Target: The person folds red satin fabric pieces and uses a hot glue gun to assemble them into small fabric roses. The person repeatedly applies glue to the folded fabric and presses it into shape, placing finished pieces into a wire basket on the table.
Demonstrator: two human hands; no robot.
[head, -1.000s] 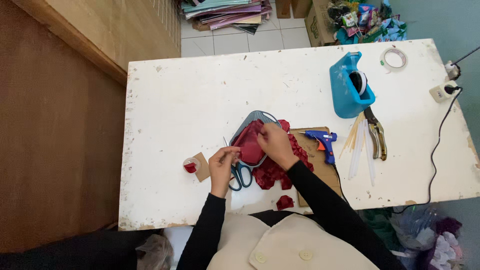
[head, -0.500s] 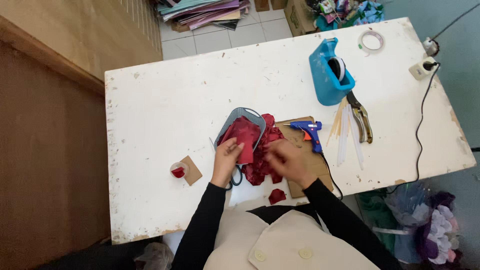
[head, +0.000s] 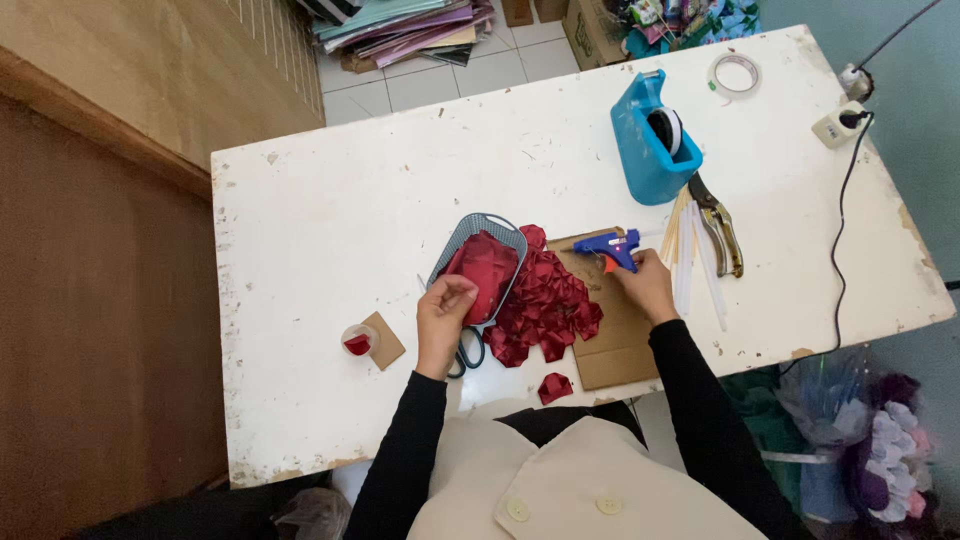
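My left hand [head: 445, 312] pinches a small red ribbon piece just beside the grey basket [head: 462, 240], which is full of red ribbon [head: 487, 268]. A pile of red ribbon petals [head: 548, 300] lies between my hands, partly on a brown cardboard sheet [head: 618, 335]. My right hand [head: 648, 283] is at the handle of the blue glue gun [head: 605, 245], which rests on the cardboard; whether the fingers are closed on it is unclear. Scissors [head: 467, 350] lie under my left wrist.
A blue tape dispenser [head: 645, 150], pliers [head: 722, 225], pale sticks [head: 690, 255] and a tape roll [head: 733, 75] sit at the right. A power strip [head: 838, 123] with a black cable is at the far right edge. A small cup on a card [head: 365, 342] stands left.
My right hand left the ribbon pile and moved right to the glue gun. My left hand stayed by the basket, holding a red piece.
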